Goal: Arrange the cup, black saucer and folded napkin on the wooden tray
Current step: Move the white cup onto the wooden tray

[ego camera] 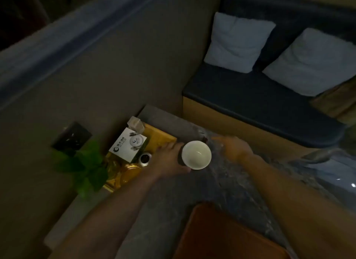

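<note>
A white cup [196,154] stands upright, seen from above, and looks empty. My left hand [169,160] wraps around its left side and grips it. My right hand [234,147] hovers just right of the cup, blurred, fingers spread, holding nothing. Left of the cup lies a yellow wooden tray [159,138] against the wall. A second, reddish-brown wooden tray [227,235] sits at the near edge of the dark marbled table [221,183]. I see no black saucer or folded napkin for certain.
On the yellow tray lie a white printed card [125,146], a clear glass holder [135,123], a small dark-filled round container [145,159] and amber glassware [123,174]. A green plant [84,168] stands left. A dark bench [250,104] with two white cushions lies behind.
</note>
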